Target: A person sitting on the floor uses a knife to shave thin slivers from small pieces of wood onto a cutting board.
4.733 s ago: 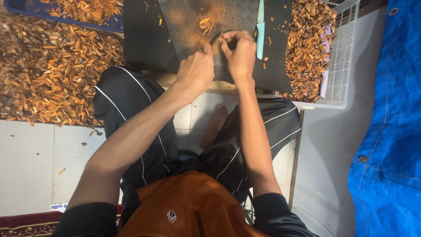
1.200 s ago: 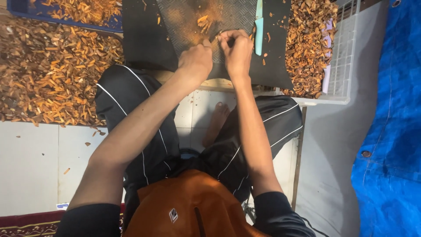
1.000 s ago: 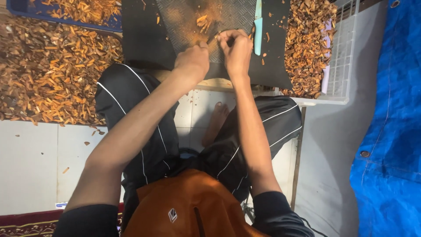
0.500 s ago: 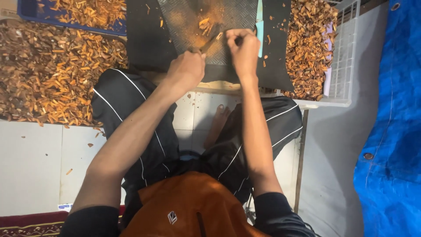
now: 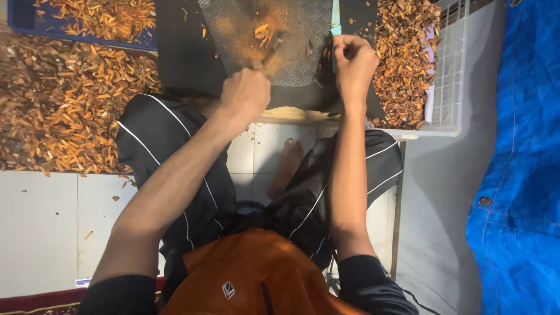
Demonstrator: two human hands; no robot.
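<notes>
My left hand (image 5: 245,96) is a closed fist on a short brown stick (image 5: 261,53) whose tip rests on the grey ribbed mat (image 5: 303,35). A small heap of orange chips (image 5: 263,32) and orange dust lie on that mat just beyond the stick. My right hand (image 5: 353,64) is at the mat's right edge, with its fingers curled around the lower end of a teal tool (image 5: 336,14) that lies along the mat. The mat sits on a black board (image 5: 181,52) across my knees.
Brown-orange chips cover the floor at the left (image 5: 58,105) and fill a blue tray (image 5: 35,26) at the top left. More chips lie in a white crate (image 5: 446,70) at the right. A blue tarp (image 5: 519,175) covers the right side. My bare foot (image 5: 286,166) rests on white tiles.
My hands were together over the mat's middle. They have parted: the left moved left and down with the stick, and the right moved right onto the teal tool.
</notes>
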